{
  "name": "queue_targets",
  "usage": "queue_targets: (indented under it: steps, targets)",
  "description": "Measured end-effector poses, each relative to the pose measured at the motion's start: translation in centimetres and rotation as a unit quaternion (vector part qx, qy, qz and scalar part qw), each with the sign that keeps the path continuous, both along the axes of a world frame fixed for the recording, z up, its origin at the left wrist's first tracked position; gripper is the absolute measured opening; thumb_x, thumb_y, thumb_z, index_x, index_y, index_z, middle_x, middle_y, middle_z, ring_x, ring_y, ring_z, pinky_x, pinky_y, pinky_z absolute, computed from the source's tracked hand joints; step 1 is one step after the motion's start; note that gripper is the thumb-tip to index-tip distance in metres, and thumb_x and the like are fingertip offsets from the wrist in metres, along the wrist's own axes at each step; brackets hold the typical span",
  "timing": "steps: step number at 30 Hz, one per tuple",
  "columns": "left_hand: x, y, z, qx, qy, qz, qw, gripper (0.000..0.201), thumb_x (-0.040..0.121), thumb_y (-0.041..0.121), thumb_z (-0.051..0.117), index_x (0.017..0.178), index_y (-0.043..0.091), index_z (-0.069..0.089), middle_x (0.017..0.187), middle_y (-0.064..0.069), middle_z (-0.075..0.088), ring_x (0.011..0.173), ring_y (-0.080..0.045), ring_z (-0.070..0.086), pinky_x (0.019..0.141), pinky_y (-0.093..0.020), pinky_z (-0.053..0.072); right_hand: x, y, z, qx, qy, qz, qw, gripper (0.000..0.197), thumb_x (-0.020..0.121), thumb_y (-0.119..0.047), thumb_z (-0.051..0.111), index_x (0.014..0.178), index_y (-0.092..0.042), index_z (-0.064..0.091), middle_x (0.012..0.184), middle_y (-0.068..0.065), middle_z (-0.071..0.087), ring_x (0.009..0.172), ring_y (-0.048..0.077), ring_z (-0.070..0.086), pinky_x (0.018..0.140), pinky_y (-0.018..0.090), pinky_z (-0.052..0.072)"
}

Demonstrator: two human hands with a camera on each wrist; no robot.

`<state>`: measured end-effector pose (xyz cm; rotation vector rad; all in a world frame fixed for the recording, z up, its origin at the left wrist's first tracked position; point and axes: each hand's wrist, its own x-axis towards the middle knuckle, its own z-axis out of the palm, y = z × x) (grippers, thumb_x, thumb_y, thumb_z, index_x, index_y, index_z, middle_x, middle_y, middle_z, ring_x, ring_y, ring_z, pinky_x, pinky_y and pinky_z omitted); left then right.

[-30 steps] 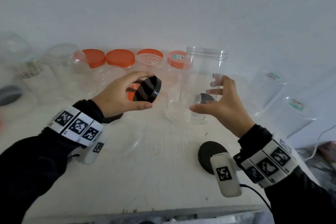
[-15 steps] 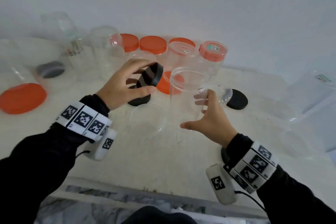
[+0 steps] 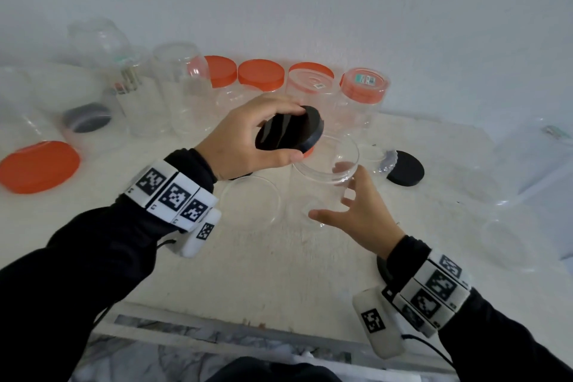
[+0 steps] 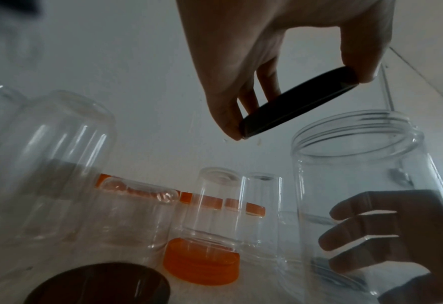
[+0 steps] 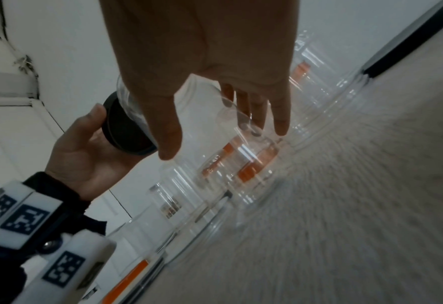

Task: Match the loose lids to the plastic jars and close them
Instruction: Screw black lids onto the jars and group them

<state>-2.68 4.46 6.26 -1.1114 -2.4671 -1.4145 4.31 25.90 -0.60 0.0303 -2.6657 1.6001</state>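
- Head view: left hand [image 3: 245,139] pinches the black lid [image 3: 290,129], tilted, just above the clear jar [image 3: 325,170] standing on the desk [image 3: 263,263]; right hand [image 3: 361,217] grips the jar wall.
- Left wrist view: lid is not yet seated on the threaded mouth [image 4: 355,131].
- Right wrist view: blurred. Next, judged: level the lid, lower, twist.

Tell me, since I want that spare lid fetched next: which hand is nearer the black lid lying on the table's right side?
Right. The right hand sits just in front of that black lid; the left hand is farther left.

Left hand [image 3: 245,139] curled, pinching — right hand [image 3: 361,214] spread, fingers wrapping — both raised.
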Motion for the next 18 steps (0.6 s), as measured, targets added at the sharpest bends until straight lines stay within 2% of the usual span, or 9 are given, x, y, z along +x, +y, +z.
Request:
queue_targets:
  steps: [2, 5, 7, 12, 18]
  targets:
    - [-0.1, 0.7, 0.3, -0.014, 0.019, -0.010, 1.000, 0.062, 0.071, 0.048, 0.063, 0.124, 0.017, 0.054, 0.132, 0.004, 0.050, 0.123, 0.000, 0.042, 0.101, -0.015, 0.034, 0.0, 0.2, 0.1, -0.001, 0.003, -0.008, 1.000, 0.084, 0.063, -0.023, 0.085, 0.131, -0.018, 0.036, 0.128, -0.004, 0.038, 0.113, 0.008, 0.044, 0.083, 0.015, 0.041]
    - [-0.3, 1.7, 0.5, -0.033, 0.044, -0.029, 0.998, 0.061, 0.071, 0.049, 0.064, 0.122, 0.016, 0.057, 0.132, 0.000, 0.051, 0.124, -0.005, 0.043, 0.104, -0.019, 0.034, -0.2, 0.4, 0.0, -0.010, 0.006, -0.020, 1.000, 0.086, 0.062, -0.022, 0.085, 0.130, -0.018, 0.035, 0.126, -0.004, 0.041, 0.113, 0.008, 0.045, 0.078, 0.014, 0.044]
    - [-0.5, 2.4, 0.6, -0.047, 0.055, -0.047, 0.996, 0.062, 0.071, 0.050, 0.064, 0.123, 0.016, 0.058, 0.132, -0.001, 0.051, 0.125, -0.008, 0.043, 0.105, -0.021, 0.034, -0.3, 0.4, -0.1, -0.017, 0.006, -0.023, 1.000, 0.082, 0.061, -0.021, 0.086, 0.126, -0.019, 0.036, 0.124, -0.003, 0.045, 0.113, 0.009, 0.047, 0.078, 0.015, 0.045]
    - [-0.7, 3.9, 0.8, -0.091, 0.076, -0.080, 0.990, 0.064, 0.070, 0.054, 0.062, 0.122, 0.017, 0.059, 0.127, 0.008, 0.049, 0.122, -0.010, 0.044, 0.102, -0.024, 0.037, -0.6, 0.6, -0.4, -0.041, 0.007, -0.023, 0.999, 0.075, 0.061, -0.017, 0.086, 0.120, -0.019, 0.039, 0.123, -0.001, 0.047, 0.113, 0.010, 0.049, 0.087, 0.022, 0.047]
    - [-1.1, 4.7, 0.6, -0.117, 0.080, -0.097, 0.985, 0.065, 0.070, 0.055, 0.060, 0.123, 0.018, 0.058, 0.126, 0.013, 0.046, 0.121, -0.007, 0.040, 0.099, -0.015, 0.032, -0.5, 0.5, -0.3, -0.037, 0.014, -0.024, 0.999, 0.075, 0.062, -0.016, 0.085, 0.120, -0.021, 0.038, 0.123, -0.001, 0.047, 0.111, 0.008, 0.049, 0.081, 0.015, 0.046]
